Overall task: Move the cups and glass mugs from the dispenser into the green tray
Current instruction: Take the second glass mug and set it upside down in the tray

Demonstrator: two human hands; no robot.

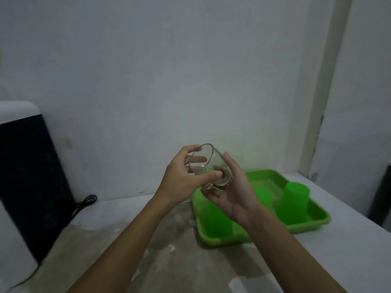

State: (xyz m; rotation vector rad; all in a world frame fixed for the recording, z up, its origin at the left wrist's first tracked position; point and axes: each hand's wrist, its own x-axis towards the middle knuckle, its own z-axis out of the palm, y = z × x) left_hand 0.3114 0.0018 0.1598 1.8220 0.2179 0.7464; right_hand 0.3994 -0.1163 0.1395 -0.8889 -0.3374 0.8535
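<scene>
A clear glass mug (211, 163) is held tilted in the air, its mouth turned up and to the left, just left of and above the green tray (317, 223). My left hand (182, 178) grips its rim and side. My right hand (234, 193) cups its base from the right and below. Three green plastic cups stand upside down in the tray: one at the front left (218, 220), one in the middle (263, 195) partly hidden by my right hand, one at the right (295, 200).
The black and white dispenser (27, 176) stands at the left edge with a black cable (84, 205) coiled behind it. The stained counter (169, 250) meets a white wall. A dark object (382, 199) sits at the far right edge.
</scene>
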